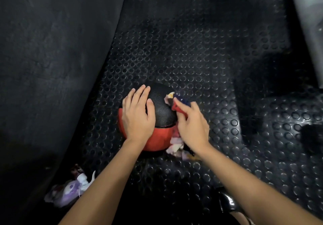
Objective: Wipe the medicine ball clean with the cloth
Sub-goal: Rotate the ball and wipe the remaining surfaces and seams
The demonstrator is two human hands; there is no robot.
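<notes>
Right grip: right hand [191, 128] bunched the cloth [176, 106] against the ball's right side.
Left grip: left hand [137, 114] lay flat, fingers straight, on top.
Medicine ball [160, 106]: black half far, red near.

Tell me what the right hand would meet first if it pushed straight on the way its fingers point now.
The right hand, gripping the cloth, points up and left at the medicine ball. It would likely press the cloth against the ball's black side at once; they already look in contact, though depth is unclear.
</notes>
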